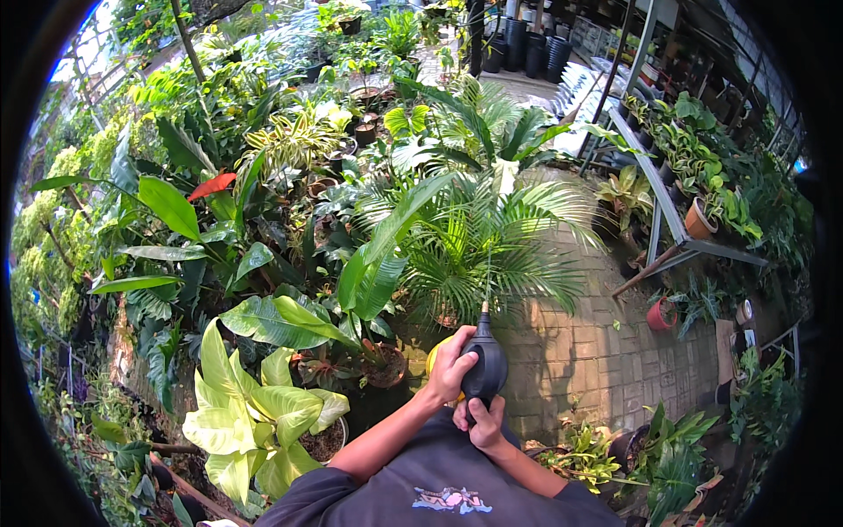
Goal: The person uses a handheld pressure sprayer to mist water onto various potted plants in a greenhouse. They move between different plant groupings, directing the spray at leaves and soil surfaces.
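Note:
A garden hand sprayer (486, 369) with a black head, a narrow neck and a brass-coloured tip is held out in front of my chest. My left hand (451, 364) is closed around its left side, the thumb lying across the black head. Below and behind, my right hand (483, 422) grips its near end, fingers curled. Part of a yellow body (432, 357) shows beside my left hand; the rest is hidden. From the tip a thin pale streak, seemingly water, runs toward a feathery potted palm (474, 237) straight ahead.
Left of me stand a pale yellow-green leafy plant (263, 408) in a pot and dense broad-leaved plants (176, 211). Brick paving (606, 351) stretches to the right. A metal rack (654, 176) holds potted plants; a red pot (662, 314) lies near it. Black pots (536, 53) are stacked far back.

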A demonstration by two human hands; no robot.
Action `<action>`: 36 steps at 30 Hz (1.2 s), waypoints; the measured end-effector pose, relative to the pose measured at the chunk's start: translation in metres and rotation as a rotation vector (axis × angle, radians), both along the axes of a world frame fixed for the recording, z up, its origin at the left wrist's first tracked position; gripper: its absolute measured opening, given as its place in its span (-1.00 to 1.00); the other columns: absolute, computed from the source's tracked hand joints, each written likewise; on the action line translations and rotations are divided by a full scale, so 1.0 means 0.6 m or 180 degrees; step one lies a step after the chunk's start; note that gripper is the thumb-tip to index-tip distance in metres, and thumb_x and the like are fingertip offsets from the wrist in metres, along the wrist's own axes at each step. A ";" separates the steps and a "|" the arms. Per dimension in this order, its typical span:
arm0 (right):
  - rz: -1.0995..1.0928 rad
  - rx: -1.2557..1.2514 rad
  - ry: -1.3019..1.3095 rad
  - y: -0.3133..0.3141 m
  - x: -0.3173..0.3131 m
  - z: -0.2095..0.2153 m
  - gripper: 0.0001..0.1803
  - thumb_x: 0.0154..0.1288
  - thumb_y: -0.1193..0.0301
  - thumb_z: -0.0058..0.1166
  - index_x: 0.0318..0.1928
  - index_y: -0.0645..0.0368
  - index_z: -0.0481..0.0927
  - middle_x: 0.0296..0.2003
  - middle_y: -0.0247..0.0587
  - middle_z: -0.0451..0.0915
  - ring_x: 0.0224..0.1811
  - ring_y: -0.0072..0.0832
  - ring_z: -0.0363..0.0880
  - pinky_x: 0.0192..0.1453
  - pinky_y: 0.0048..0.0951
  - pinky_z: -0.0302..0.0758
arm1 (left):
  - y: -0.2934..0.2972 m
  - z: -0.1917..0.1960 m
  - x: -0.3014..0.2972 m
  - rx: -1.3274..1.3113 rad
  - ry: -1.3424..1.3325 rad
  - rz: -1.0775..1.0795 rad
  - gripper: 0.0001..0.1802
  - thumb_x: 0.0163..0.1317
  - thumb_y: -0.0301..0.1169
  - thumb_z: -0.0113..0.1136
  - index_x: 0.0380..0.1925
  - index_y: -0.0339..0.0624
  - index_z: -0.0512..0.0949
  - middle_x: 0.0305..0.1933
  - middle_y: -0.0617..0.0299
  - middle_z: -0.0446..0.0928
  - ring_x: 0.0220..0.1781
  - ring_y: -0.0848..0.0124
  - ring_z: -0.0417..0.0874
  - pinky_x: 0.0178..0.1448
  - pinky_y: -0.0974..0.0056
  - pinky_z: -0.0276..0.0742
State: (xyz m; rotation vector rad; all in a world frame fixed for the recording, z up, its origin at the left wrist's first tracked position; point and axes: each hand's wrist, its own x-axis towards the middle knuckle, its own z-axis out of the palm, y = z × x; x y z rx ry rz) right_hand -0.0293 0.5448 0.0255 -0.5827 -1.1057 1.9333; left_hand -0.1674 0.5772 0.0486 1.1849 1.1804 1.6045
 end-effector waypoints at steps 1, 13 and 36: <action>-0.0059 -0.0021 0.0012 0.000 0.003 0.000 -0.48 0.42 0.08 0.03 -0.50 0.29 0.41 -0.70 -0.25 0.38 -0.71 -0.53 0.35 -0.61 -0.49 0.28 | 0.003 0.000 0.004 0.0001 0.0009 -0.0046 -0.46 0.13 -0.16 0.05 -0.04 -0.42 0.42 -0.30 0.09 0.51 -0.26 0.38 0.50 -0.10 0.30 0.42; -0.0183 -0.0066 0.0088 -0.011 0.006 0.001 -0.55 0.43 0.17 0.03 -0.50 0.28 0.45 -0.69 -0.28 0.41 -0.71 -0.58 0.34 -0.60 -0.54 0.24 | 0.002 -0.001 0.009 -0.0138 0.0122 -0.0148 -0.48 0.10 -0.18 0.05 -0.05 -0.40 0.42 -0.34 0.07 0.50 -0.30 0.34 0.49 -0.15 0.27 0.40; -0.0292 0.0103 0.0045 -0.175 0.011 0.028 -0.57 0.41 0.15 0.05 -0.45 0.27 0.45 -0.67 -0.31 0.42 -0.71 -0.62 0.34 -0.62 -0.56 0.23 | -0.157 0.034 0.015 0.0017 0.0212 -0.0231 -0.43 0.09 -0.13 0.06 -0.04 -0.42 0.42 -0.31 0.06 0.50 -0.26 0.31 0.50 -0.09 0.26 0.42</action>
